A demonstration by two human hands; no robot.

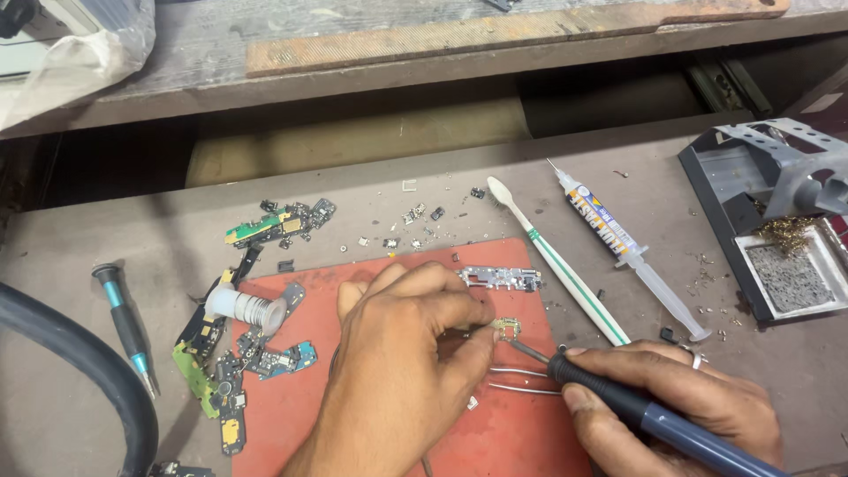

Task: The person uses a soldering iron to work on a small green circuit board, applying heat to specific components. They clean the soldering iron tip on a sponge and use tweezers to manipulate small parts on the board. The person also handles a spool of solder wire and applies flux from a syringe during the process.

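While both hands work low over a red mat (291, 415), a grey bench (71, 265) spreads around them. Beyond the right hand (680, 402) sits a metal iron stand (768, 203); nearer lie a flux syringe (632, 252) and a toothbrush (556, 261). Left of the left hand (411, 353) lie circuit boards (238, 353), a solder spool (247, 309) and a screwdriver (128, 327). The right hand grips a soldering iron (636, 406). The left hand's fingers close on tweezers (521, 380), beside a small gold part (507, 329) at the iron's tip.
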